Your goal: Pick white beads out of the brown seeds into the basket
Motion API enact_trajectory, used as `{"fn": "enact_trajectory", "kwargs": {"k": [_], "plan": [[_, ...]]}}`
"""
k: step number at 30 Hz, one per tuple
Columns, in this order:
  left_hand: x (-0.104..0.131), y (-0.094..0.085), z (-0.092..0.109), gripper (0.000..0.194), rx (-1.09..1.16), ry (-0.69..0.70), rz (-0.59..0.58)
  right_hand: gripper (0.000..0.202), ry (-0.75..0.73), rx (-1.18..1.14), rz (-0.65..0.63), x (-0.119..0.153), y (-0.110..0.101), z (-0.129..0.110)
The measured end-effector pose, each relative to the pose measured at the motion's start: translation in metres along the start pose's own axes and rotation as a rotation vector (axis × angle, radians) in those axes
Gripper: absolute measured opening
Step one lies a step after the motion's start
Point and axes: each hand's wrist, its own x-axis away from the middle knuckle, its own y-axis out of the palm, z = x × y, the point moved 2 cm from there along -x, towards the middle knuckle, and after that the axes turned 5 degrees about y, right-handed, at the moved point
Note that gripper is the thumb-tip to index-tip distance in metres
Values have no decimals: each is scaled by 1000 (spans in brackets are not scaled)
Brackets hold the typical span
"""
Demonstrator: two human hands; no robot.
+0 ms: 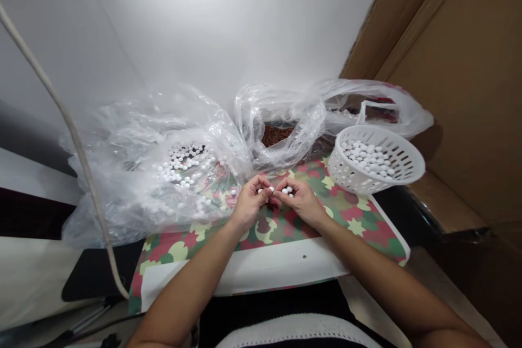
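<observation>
Where the far-left edge of the tabletop [285, 269] disappears under plastic, a pale cord [73, 136] slanting down from the upper left corner to the near-left corner; just right of it, a large crumpled clear bag [134, 174] slumped over the left part of the patterned cloth [359, 223], with loose white beads [185, 166] showing through its film; further white beads scattered low in the same bag, near the left hand.

At the middle of the tabletop, left hand [249, 204] curled, thumb and fingertips pinched on a small white bead [269, 189]; right hand [299, 200] just beside it, fingertips almost meeting those of the left, closed loosely around a few white beads [287, 191] lying against the fingers; both hands resting low over the cloth, forearms running back toward the near edge; whether a thread runs between the hands, too small to tell.

Behind the hands, toward the far edge, a second clear bag [277, 119] standing open, reddish-brown small pieces [275, 134] inside; right of that, a third clear bag [375, 103] with dark red contents, blurred.

At the far-right corner of the tabletop, a white perforated basket [402, 174] tilted toward the hands, holding a heap of white beads [367, 157]; well apart from the right hand; beyond the right edge, brown cardboard [460, 65] rising along the side.
</observation>
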Motion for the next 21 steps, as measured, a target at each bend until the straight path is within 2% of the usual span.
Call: {"fn": "enact_trajectory", "kwargs": {"k": [10, 21], "plan": [[0, 6, 4, 44, 126, -33, 1, 37, -68, 14, -39, 1, -5, -6], [4, 2, 8, 44, -117, 25, -20, 41, -22, 19, -12, 2, -2, -2]]}}
